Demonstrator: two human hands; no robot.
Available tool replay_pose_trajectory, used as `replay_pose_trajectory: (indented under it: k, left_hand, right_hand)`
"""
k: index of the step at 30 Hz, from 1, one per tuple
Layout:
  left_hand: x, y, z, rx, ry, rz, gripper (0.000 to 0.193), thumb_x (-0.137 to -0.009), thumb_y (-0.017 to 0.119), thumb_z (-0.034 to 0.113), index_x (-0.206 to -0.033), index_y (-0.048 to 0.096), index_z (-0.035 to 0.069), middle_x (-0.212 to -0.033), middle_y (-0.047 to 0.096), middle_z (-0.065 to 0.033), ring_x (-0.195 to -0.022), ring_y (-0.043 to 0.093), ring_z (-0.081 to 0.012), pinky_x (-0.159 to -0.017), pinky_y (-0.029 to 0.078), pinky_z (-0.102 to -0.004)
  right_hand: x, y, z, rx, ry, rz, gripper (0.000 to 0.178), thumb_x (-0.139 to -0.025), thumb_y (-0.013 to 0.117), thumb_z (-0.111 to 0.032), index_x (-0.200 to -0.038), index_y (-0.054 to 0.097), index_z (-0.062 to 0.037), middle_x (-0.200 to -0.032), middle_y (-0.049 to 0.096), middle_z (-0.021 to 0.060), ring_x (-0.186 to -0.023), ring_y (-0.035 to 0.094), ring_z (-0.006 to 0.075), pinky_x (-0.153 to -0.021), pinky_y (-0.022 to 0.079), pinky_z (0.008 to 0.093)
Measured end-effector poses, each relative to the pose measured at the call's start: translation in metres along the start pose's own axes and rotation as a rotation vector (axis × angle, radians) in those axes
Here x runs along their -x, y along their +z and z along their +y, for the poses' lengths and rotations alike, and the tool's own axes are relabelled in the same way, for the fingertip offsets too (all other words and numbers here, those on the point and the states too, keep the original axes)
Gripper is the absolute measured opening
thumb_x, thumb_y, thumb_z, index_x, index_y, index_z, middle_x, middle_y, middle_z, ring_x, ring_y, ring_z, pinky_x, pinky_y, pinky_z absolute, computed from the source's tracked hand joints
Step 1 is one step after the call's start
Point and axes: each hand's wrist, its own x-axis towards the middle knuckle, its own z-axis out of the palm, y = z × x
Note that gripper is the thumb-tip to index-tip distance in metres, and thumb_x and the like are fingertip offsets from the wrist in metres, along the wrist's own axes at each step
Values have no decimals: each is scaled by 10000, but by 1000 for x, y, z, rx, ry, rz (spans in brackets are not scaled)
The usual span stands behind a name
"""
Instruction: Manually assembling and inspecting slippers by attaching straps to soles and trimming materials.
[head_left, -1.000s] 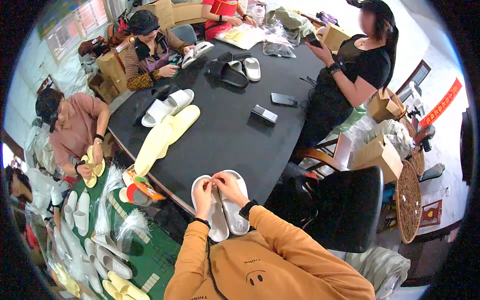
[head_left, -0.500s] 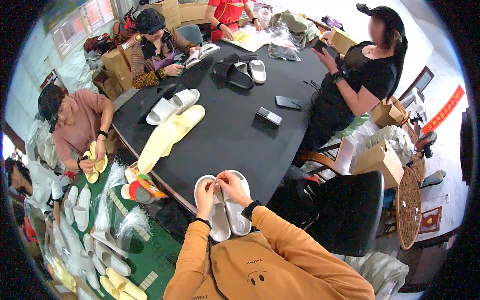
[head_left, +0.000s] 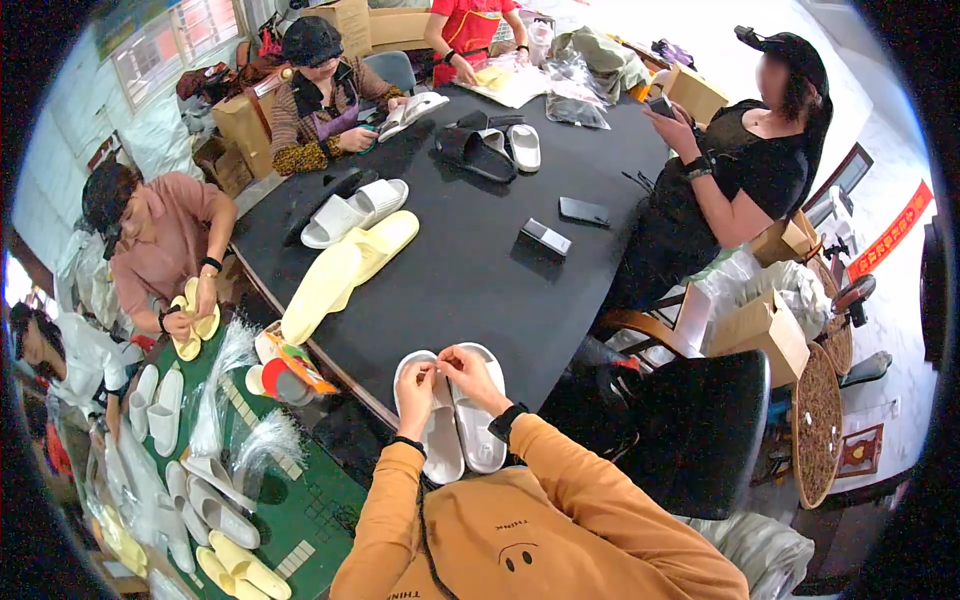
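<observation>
A pair of off-white slippers [head_left: 443, 452] lies side by side at the table's near edge, in front of my body. Over the toe end of the pair my left hand [head_left: 414, 388] is closed in a pinch. My right hand [head_left: 472, 380] is closed the same way, its fingertips meeting those of the left. Whatever they pinch is too small to make out. A pair of pale yellow slippers [head_left: 345, 285] lies farther off to the left, overlapping each other, with white slippers [head_left: 355, 213] just beyond.
Two dark phone-like devices [head_left: 545, 237] lie on the black table [head_left: 470, 290]. Black slippers [head_left: 476, 153] are farther back. Co-workers stand or sit around the table. A green surface [head_left: 325, 490] at left holds more slippers and clear plastic strands [head_left: 270, 445]. A black chair [head_left: 700, 430] stands right.
The whole view has shifted slightly. My hands stay pinched together over the slippers, with only small finger movement. The slippers have stayed put under them.
</observation>
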Motion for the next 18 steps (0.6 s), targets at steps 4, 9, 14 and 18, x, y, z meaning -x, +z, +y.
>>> replay_pose_trajectory:
  k: [4,9,14,18]
  left_hand:
    - [-1,1,-8,6,5,11,83,-866,618,67,-913,655,9,-866,643,-53,-741,606,-128,-676,490,-268]
    - [0,-1,-14,20,-4,14,82,-870,618,68,-911,652,7,-852,644,-47,-735,598,-121,-668,487,-267]
    - [-1,2,-5,18,42,24,81,-861,622,61,-910,648,2,-838,641,-53,-714,597,-132,-656,489,-275]
    - [0,2,-8,12,35,36,78,-859,618,54,-908,646,-1,-830,640,-57,-710,598,-135,-653,490,-275]
  right_hand:
    - [-1,1,2,15,22,-4,176,-880,623,-172,-979,617,-27,-859,649,75,-788,616,155,-713,497,298]
    - [0,2,0,71,16,-19,181,-874,626,-184,-965,619,-27,-844,651,78,-784,619,161,-715,501,302]
    - [-1,0,6,-74,1,1,158,-884,620,-162,-971,615,-30,-868,648,60,-791,605,145,-711,490,287]
    - [0,1,6,-94,14,-3,150,-891,616,-152,-978,614,-30,-879,645,47,-800,595,130,-718,484,273]
